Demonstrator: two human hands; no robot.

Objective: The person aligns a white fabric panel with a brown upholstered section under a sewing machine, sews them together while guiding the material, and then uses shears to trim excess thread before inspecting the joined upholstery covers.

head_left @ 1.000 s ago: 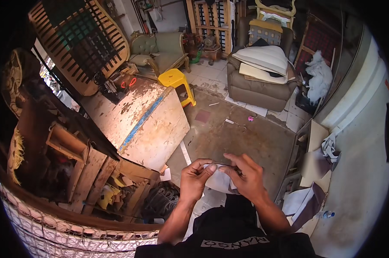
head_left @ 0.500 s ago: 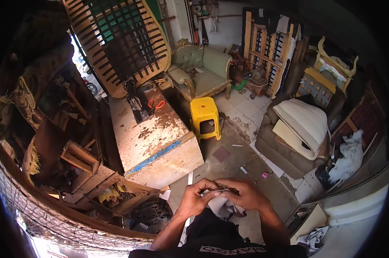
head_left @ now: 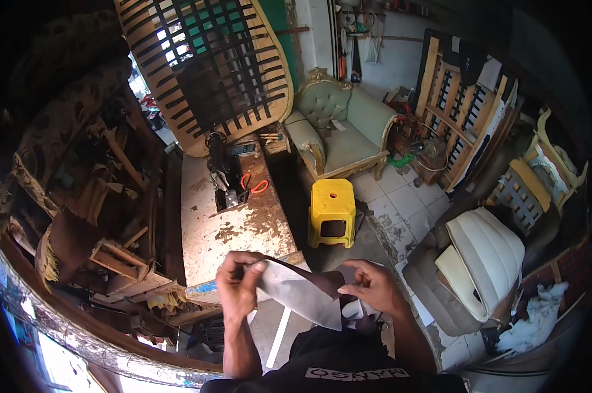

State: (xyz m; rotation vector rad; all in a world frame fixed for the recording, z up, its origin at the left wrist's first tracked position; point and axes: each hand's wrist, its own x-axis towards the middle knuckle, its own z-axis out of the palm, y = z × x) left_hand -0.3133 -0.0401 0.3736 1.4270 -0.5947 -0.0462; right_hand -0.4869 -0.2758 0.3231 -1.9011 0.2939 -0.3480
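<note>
Stretched between my hands is a piece of upholstery material (head_left: pixel 299 298), pale on one face and dark brown along its folded upper edge. My left hand (head_left: pixel 239 281) pinches its left end between thumb and fingers, over the near corner of a worn work table. My right hand (head_left: pixel 372 285) grips the other end, where the brown face shows. More pale material lies bunched below the right hand, partly hidden by it. On the table (head_left: pixel 243 229) stands a dark sewing machine (head_left: pixel 219 167), with orange-handled scissors (head_left: pixel 255 185) beside it.
A yellow plastic stool (head_left: pixel 333 203) stands right of the table. Behind it is a green tufted armchair (head_left: pixel 342 131). White cushion pieces (head_left: pixel 486 255) rest on a grey-brown seat at right. A webbed frame (head_left: pixel 211 72) leans behind the table, and scrap wood (head_left: pixel 122 262) fills the left side.
My hands have moved apart, the left one up and to the left, and the material is now spread between them. The view has shifted, so the room appears lower and further right.
</note>
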